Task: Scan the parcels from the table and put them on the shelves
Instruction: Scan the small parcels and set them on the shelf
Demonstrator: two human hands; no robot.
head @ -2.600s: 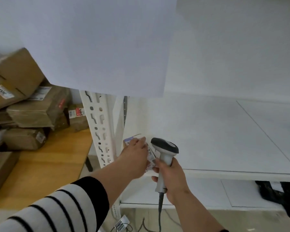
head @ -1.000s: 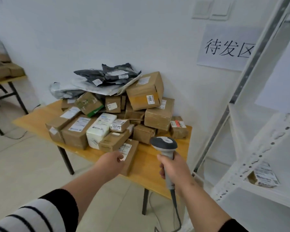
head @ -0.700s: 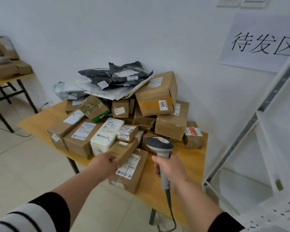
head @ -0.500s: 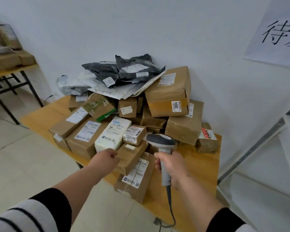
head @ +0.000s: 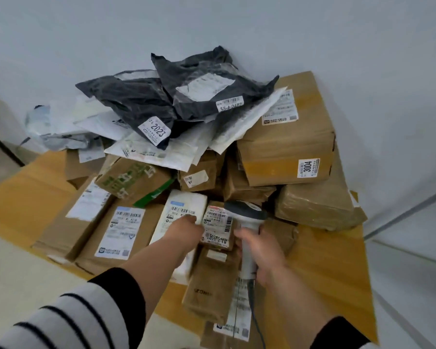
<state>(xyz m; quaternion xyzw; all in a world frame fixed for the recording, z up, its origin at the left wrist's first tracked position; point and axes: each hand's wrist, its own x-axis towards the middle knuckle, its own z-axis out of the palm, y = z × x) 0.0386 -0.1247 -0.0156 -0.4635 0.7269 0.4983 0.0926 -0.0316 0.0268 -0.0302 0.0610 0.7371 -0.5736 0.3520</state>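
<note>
Both arms reach forward over the near edge of the wooden table (head: 28,197), sleeves striped black and white. The left hand (head: 184,230) stretches out with its back up, fingertips meeting the left side of a small labelled box (head: 218,226) near the front of the parcel heap; the motion blur keeps me from telling whether those fingers grip it or only touch. Just beside it, the right hand (head: 259,250) is wrapped firmly round the handle of the barcode scanner (head: 247,217), whose dark head sits right against the box's right side. Behind them, black mailer bags (head: 176,96) top the pile against the wall.
</note>
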